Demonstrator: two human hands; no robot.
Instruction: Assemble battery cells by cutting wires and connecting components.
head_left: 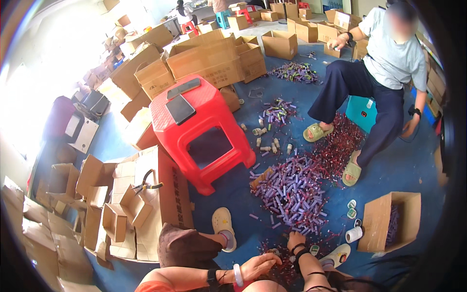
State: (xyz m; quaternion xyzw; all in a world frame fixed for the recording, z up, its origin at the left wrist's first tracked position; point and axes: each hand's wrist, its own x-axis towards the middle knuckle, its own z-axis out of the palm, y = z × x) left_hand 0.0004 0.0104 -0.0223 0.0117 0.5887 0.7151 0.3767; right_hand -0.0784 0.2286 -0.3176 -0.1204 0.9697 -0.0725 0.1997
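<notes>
Left hand (260, 265) curled — right hand (295, 240) (knuckles up) on purple cells (292, 192).

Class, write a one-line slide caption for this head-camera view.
Seated person's left hand and right hand reach into purple cylinders on a blue floor, beside a red stool.

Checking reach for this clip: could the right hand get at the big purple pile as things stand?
Probably yes: the right hand is down at the floor by the near edge of the purple pile, with nothing visible between them.

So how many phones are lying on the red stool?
2, both flat on top of the red stool: one phone near its far edge, the other phone just in front of it. None looks hidden.
</notes>
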